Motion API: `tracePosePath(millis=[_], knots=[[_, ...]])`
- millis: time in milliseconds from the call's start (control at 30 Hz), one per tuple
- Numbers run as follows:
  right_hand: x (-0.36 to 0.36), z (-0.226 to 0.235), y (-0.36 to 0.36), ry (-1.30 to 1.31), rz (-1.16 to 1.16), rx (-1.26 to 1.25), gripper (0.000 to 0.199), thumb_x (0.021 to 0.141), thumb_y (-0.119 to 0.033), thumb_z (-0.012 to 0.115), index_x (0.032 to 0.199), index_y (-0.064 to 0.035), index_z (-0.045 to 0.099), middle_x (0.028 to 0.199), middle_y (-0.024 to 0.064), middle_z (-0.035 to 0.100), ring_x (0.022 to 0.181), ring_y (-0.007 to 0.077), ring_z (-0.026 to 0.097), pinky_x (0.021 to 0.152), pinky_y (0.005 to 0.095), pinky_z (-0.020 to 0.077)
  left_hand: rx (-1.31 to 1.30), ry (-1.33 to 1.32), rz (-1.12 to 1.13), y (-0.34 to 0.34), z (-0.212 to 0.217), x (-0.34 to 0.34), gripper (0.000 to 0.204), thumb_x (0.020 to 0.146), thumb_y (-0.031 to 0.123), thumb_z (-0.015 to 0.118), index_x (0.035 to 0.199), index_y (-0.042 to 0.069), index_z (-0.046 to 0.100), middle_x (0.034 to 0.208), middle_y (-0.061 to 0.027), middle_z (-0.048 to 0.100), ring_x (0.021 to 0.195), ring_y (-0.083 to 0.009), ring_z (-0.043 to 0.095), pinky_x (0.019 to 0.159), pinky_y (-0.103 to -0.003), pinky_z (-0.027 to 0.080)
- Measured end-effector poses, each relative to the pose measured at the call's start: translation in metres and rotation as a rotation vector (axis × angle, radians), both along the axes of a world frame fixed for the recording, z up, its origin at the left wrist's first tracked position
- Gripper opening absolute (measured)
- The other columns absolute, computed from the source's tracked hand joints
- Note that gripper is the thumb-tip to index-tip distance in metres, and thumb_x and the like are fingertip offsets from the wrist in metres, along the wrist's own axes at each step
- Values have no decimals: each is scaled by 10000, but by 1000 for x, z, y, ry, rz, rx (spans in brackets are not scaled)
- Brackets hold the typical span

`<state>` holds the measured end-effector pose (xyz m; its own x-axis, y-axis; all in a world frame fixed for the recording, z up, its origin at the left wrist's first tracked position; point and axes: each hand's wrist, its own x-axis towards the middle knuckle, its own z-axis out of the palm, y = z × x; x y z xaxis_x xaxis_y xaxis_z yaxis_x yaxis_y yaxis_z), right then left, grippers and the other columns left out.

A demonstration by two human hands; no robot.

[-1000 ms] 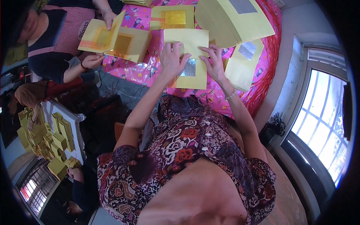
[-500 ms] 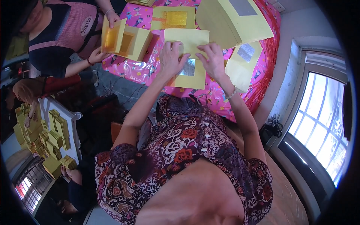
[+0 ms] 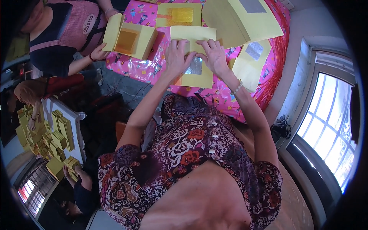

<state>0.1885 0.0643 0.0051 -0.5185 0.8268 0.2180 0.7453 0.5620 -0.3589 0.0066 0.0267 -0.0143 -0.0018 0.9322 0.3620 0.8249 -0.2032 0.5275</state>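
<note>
A yellow paper sheet [image 3: 193, 32] lies in front of me on the pink covered table, a silver foil patch [image 3: 194, 69] showing lower down between my wrists. My left hand [image 3: 176, 59] grips the paper's left side, fingers curled on top and thumb pointing inward. On the right side my right hand [image 3: 215, 58], with a beaded bracelet at its wrist, grips the same paper with bent fingers and thumb. Both thumbs come close together just above the foil. What lies under my fingers is hidden.
Beyond my hands lies a yellow sheet with gold foil [image 3: 181, 15]. A big yellow paper stack [image 3: 230, 23] stands at the far right, above a silver-foiled sheet [image 3: 249, 73]. At left, a co-worker's hand [image 3: 100, 53] holds a gold-foiled stack [image 3: 143, 40]. Others handle paper bundles [image 3: 59, 126].
My right hand's fingers have shifted slightly left and up on the paper, thumb nearer the left one. The co-worker's lifted sheet has turned to the left.
</note>
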Motion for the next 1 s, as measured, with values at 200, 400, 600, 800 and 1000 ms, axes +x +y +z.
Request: tracePosePath(millis=[200,400,600,800,1000], knots=[[12,-1,-7,-59,3,-14,637,823,-257,740,1407,-239,484,1039,70,548,970,266,537,821,409,449,-62,40,-55,-9,7,-17,478,793,340,774,1184,132,594,1086,-149,507,1048,-340,514,871,-450,433],[20,-4,0,-36,29,-4,654,820,-249,741,1418,-261,476,1023,67,540,963,265,537,833,403,458,-184,-141,-97,-1,9,-14,492,786,287,786,1201,117,584,1108,-156,486,1068,-348,486,949,-473,400],[23,0,10,-41,29,12,656,822,-248,739,1422,-272,473,999,66,530,946,260,530,825,403,458,-182,-227,-168,14,7,-30,484,781,226,776,1202,105,572,1201,-168,436,1229,-368,399,1042,-423,363],[37,5,5,51,64,-7,638,814,-222,740,1405,-248,503,992,69,514,933,262,518,824,406,454,-219,-260,-308,9,9,-42,467,831,184,748,1262,118,581,1207,-125,421,1212,-291,417,1022,-363,378],[40,18,-3,43,62,-75,593,826,-254,734,1380,-229,527,1008,73,504,967,260,499,847,396,434,-308,-438,-333,5,8,-44,423,844,118,731,1249,132,610,1232,-86,401,1183,-221,443,931,-300,445]])
